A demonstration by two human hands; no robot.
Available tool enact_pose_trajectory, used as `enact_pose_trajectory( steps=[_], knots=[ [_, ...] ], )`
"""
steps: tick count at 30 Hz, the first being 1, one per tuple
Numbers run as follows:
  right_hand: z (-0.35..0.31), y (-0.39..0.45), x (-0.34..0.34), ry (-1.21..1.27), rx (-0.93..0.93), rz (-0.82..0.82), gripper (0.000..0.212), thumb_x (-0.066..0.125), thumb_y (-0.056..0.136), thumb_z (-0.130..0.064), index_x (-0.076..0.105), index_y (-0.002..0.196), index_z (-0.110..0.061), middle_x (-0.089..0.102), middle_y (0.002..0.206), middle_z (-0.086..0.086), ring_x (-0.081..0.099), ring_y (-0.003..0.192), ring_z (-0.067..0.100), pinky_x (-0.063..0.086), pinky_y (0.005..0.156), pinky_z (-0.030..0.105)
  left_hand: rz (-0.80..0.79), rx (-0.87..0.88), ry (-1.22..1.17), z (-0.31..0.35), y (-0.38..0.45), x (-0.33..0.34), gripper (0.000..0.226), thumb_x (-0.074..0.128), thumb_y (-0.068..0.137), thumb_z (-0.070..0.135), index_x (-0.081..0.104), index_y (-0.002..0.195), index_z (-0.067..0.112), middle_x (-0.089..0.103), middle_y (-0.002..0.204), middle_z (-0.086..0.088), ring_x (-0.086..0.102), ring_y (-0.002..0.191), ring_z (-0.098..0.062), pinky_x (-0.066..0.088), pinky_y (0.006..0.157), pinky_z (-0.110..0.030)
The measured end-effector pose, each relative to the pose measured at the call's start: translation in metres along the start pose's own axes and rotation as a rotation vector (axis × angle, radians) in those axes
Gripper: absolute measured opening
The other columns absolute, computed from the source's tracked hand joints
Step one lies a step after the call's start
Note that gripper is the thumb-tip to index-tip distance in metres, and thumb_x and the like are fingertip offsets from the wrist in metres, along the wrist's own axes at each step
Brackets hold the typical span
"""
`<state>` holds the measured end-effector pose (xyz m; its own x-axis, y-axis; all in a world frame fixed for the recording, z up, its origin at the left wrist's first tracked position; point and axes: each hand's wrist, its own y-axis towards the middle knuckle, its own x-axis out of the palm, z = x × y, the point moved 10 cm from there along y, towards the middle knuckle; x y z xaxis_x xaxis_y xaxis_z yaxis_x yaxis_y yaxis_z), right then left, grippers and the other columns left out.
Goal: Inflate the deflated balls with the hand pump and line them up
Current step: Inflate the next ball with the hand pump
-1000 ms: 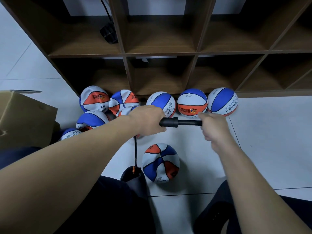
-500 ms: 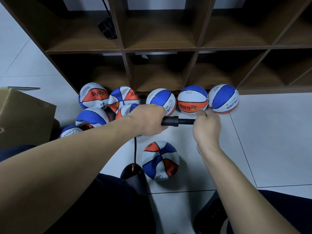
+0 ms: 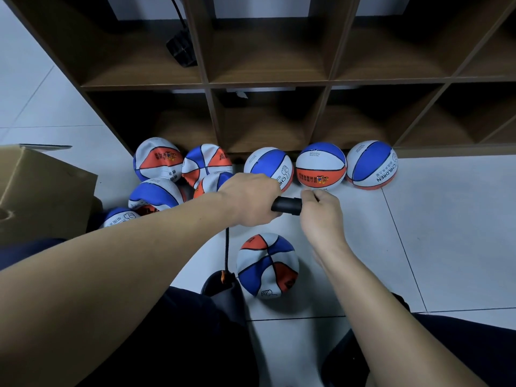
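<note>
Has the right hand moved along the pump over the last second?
Yes. The right hand has slid left toward the left hand, closing the pump; the rod that showed earlier is now hidden.

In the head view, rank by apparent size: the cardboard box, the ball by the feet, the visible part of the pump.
1. cardboard box, cut off by the frame edge
2. ball by the feet, nearer the camera than the other balls
3. pump, mostly hidden by the left hand and right hand
</note>
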<state>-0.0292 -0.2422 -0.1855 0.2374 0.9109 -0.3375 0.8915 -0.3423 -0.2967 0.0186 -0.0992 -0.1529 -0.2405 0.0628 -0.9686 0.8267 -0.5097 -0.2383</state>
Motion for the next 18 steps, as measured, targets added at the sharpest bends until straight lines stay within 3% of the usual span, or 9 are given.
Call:
enact_pose_trajectory(
  steps=[4,9,14,18],
  knots=[
    [0.004,0.014,-0.016,0.002,0.035,-0.051,0.031,0.056,0.106,-0.030,0.056,0.082,-0.010,0.045,0.070,-0.001,0.039,0.067,0.019,0.033,0.063,0.031,-0.029,-0.039,-0.028,-0.012,-0.002,0.003,0.030,0.062,0.099,0.045,0.055,0.075,0.027,0.061,0.071,0.005,0.059,0.065,-0.018,0.040,0.055,-0.031],
    [0.015,0.039,-0.075,0.136,0.169,0.071,0.029,0.057,0.094,-0.019,0.040,0.070,-0.023,0.031,0.059,-0.001,0.023,0.057,0.021,0.019,0.052,0.029,-0.059,-0.138,-0.082,-0.042,-0.005,-0.001,0.029,0.063,0.096,0.045,0.062,0.076,0.025,0.065,0.073,0.001,0.065,0.068,-0.022,0.056,0.061,-0.036],
    [0.021,0.021,-0.078,0.180,0.215,0.289,0.038,0.055,0.090,-0.012,0.029,0.065,-0.022,0.025,0.052,-0.011,0.022,0.066,0.024,0.019,0.060,0.037,-0.027,-0.113,-0.021,-0.017,-0.003,-0.004,0.030,0.061,0.099,0.045,0.055,0.076,0.027,0.062,0.073,0.003,0.060,0.066,-0.019,0.043,0.056,-0.032],
    [0.017,0.006,-0.061,0.192,0.144,0.304,0.047,0.053,0.095,-0.011,0.024,0.060,-0.022,0.024,0.044,-0.011,0.021,0.061,0.022,0.018,0.059,0.036,-0.012,-0.103,0.000,-0.006,-0.001,-0.001,0.028,0.059,0.100,0.045,0.054,0.079,0.028,0.061,0.076,0.005,0.059,0.066,-0.018,0.038,0.055,-0.031]
  ],
)
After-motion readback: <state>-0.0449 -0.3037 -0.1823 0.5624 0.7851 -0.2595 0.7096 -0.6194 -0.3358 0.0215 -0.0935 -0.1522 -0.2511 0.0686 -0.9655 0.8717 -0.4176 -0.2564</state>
